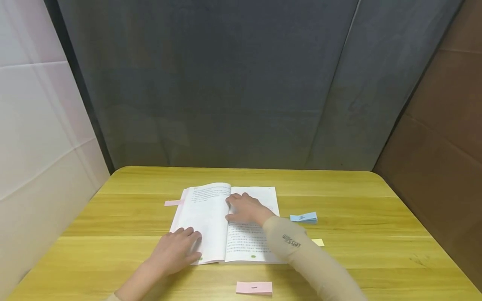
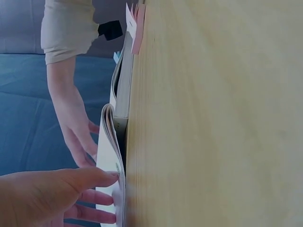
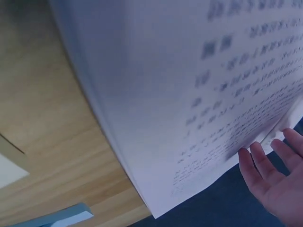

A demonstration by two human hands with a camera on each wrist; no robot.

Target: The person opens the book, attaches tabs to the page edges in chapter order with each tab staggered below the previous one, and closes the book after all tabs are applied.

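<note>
An open book point(image 1: 211, 234) lies on the wooden table in the head view, with printed text on both pages. My left hand point(image 1: 177, 251) rests on the lower left corner of its left page, fingers relaxed. In the left wrist view that thumb point(image 2: 92, 178) lies at the near edge of the slightly raised pages. Over the right page, my right hand point(image 1: 244, 208) touches near the centre fold, its fingers gently bent. The right wrist view shows these fingertips point(image 3: 255, 158) against the printed page point(image 3: 156, 123). A pink paper tab point(image 1: 173, 202) sticks out from the book's left edge.
A pink note stack point(image 1: 254, 288) with a dark mark lies near the table's front, below the book. To the right are a blue note stack point(image 1: 303, 217) and a yellow one point(image 1: 318, 242), partly behind my right sleeve point(image 1: 301, 251). A dark curtain point(image 1: 226, 83) hangs behind the table.
</note>
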